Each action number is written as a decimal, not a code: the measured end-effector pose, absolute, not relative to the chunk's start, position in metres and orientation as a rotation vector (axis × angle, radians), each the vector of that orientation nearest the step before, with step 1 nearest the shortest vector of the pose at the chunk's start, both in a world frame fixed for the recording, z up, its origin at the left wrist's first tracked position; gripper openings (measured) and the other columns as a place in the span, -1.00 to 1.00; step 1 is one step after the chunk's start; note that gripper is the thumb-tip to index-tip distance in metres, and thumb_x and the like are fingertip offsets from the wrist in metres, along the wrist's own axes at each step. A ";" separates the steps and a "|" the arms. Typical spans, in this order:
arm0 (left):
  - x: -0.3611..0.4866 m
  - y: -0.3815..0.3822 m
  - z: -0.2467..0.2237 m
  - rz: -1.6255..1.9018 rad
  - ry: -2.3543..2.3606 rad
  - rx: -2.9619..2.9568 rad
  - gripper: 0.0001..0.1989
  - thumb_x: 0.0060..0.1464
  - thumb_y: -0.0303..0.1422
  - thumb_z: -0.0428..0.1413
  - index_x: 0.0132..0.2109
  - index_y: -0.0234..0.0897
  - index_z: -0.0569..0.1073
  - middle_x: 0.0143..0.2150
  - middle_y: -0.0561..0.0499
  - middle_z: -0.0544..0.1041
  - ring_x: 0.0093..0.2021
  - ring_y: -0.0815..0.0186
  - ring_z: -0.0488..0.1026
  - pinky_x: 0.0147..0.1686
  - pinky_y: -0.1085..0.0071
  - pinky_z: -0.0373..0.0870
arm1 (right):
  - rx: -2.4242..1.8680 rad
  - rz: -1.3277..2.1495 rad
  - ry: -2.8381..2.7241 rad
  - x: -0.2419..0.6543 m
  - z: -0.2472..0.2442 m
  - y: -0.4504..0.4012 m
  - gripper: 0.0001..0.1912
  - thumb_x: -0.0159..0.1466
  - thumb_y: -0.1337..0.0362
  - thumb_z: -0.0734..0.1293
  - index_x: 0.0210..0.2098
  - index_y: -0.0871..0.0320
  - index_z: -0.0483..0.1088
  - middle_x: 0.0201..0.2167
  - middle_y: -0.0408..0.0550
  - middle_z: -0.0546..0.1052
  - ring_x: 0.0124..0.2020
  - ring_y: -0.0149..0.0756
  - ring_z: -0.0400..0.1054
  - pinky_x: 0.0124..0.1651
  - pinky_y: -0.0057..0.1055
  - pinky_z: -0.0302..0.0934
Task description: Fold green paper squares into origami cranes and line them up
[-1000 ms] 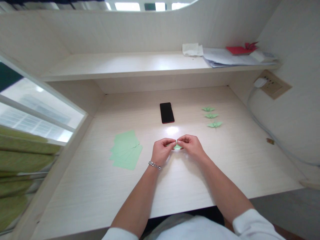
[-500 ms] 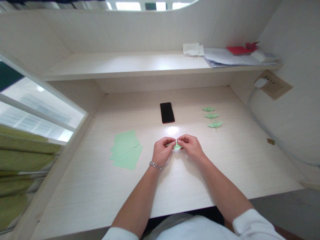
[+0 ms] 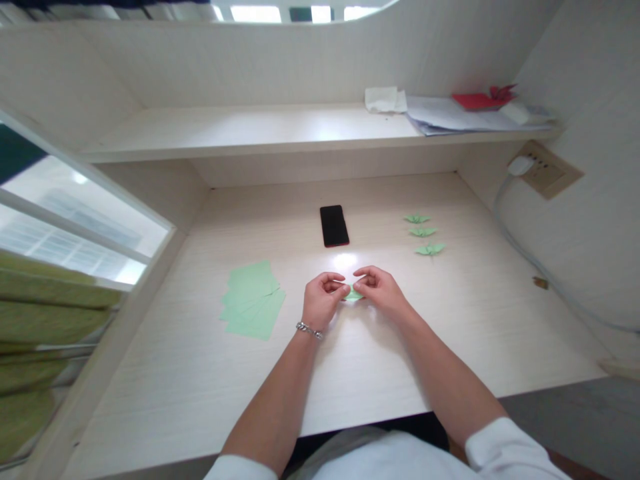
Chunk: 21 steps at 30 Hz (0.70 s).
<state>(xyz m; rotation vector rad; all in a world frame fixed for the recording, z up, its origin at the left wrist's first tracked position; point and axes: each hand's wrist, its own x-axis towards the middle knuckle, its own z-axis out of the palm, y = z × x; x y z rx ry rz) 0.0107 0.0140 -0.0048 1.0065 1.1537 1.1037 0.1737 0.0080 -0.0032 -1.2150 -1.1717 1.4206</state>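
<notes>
Between my hands is a small piece of folded green paper [image 3: 353, 293], low over the desk. My left hand [image 3: 325, 297], with a chain bracelet at the wrist, pinches its left side with thumb and fingers. On the right side my right hand [image 3: 378, 288] grips it the same way. Both index fingers are raised off the paper. My fingertips cover the paper's edges, so its full shape is hidden. Left of my hands lies a fanned stack of green paper sheets [image 3: 253, 300]. Three folded green paper cranes [image 3: 423, 233] stand in a column to the right.
A black phone [image 3: 334, 225] lies on the desk [image 3: 200, 393] beyond my hands. Above the back runs a shelf [image 3: 225, 127] with white papers [image 3: 450, 115] and a red paper piece [image 3: 475, 101]. A charger cable [image 3: 520, 247] hangs from the socket [image 3: 547, 170] on the right wall.
My index fingers have lifted and spread from the folded paper, while the thumbs stay on it. The left hand has shifted slightly left. Everything else lies as before.
</notes>
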 end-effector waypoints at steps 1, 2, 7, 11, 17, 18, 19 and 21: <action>0.011 0.014 -0.004 1.088 1.143 1.010 -0.66 -0.27 -0.36 0.33 -0.27 -0.38 0.49 -0.48 -0.01 0.54 -0.48 0.35 0.48 -0.43 0.41 0.47 | -1.221 1.394 -1.194 0.174 -0.003 0.008 -0.68 0.03 0.18 0.43 -0.24 0.16 0.39 -0.54 -0.18 0.46 -0.50 -0.38 0.34 -0.42 -0.44 0.24; 0.011 0.013 -0.004 1.071 1.126 1.006 -0.67 -0.25 -0.36 0.33 -0.27 -0.39 0.50 -0.47 -0.02 0.54 -0.48 0.35 0.48 -0.42 0.41 0.48 | -1.225 1.369 -1.206 0.174 -0.004 0.008 -0.69 0.03 0.20 0.43 -0.26 0.15 0.38 -0.55 -0.18 0.46 -0.51 -0.38 0.34 -0.42 -0.45 0.22; 0.010 0.014 -0.002 1.026 1.021 0.961 -0.63 -0.20 -0.34 0.30 -0.18 -0.39 0.51 -0.38 -0.07 0.57 -0.40 0.32 0.51 -0.35 0.38 0.51 | -1.239 1.295 -1.210 0.176 -0.004 0.010 -0.73 0.01 0.25 0.42 -0.30 0.14 0.35 -0.54 -0.17 0.46 -0.50 -0.36 0.33 -0.42 -0.43 0.19; 0.011 0.014 -0.002 1.024 1.026 0.986 -0.59 -0.13 -0.29 0.28 -0.11 -0.38 0.48 -0.36 -0.06 0.56 -0.38 0.32 0.52 -0.33 0.36 0.51 | -1.254 1.218 -1.227 0.177 -0.001 0.009 -0.76 0.02 0.26 0.41 -0.32 0.15 0.34 -0.50 -0.16 0.46 -0.45 -0.34 0.36 -0.36 -0.42 0.21; 0.011 0.012 -0.005 0.956 1.017 1.093 -0.58 -0.17 -0.34 0.31 -0.11 -0.37 0.46 -0.40 -0.01 0.54 -0.43 0.34 0.51 -0.33 0.37 0.51 | -1.244 1.169 -1.228 0.175 0.001 0.008 -0.80 0.04 0.27 0.40 -0.34 0.15 0.34 -0.46 -0.15 0.47 -0.41 -0.33 0.38 -0.32 -0.41 0.23; 0.011 0.011 -0.005 0.958 1.022 1.100 -0.59 -0.17 -0.35 0.30 -0.12 -0.37 0.46 -0.41 -0.01 0.54 -0.43 0.34 0.51 -0.34 0.37 0.51 | -1.240 1.179 -1.226 0.175 0.000 0.008 -0.80 0.04 0.27 0.40 -0.34 0.15 0.35 -0.46 -0.15 0.47 -0.41 -0.32 0.39 -0.32 -0.41 0.23; 0.011 0.011 -0.006 0.962 1.026 1.105 -0.60 -0.17 -0.36 0.30 -0.13 -0.37 0.46 -0.41 0.00 0.54 -0.44 0.34 0.51 -0.36 0.39 0.50 | -1.236 1.195 -1.222 0.175 0.000 0.008 -0.79 0.05 0.27 0.40 -0.33 0.15 0.35 -0.47 -0.15 0.47 -0.41 -0.32 0.39 -0.33 -0.41 0.24; 0.011 0.011 -0.006 0.968 1.032 1.118 -0.61 -0.17 -0.38 0.30 -0.13 -0.38 0.46 -0.42 0.00 0.54 -0.46 0.35 0.50 -0.38 0.41 0.49 | -1.231 1.236 -1.217 0.175 -0.001 0.007 -0.77 0.05 0.27 0.39 -0.29 0.15 0.35 -0.48 -0.15 0.48 -0.43 -0.32 0.40 -0.35 -0.41 0.24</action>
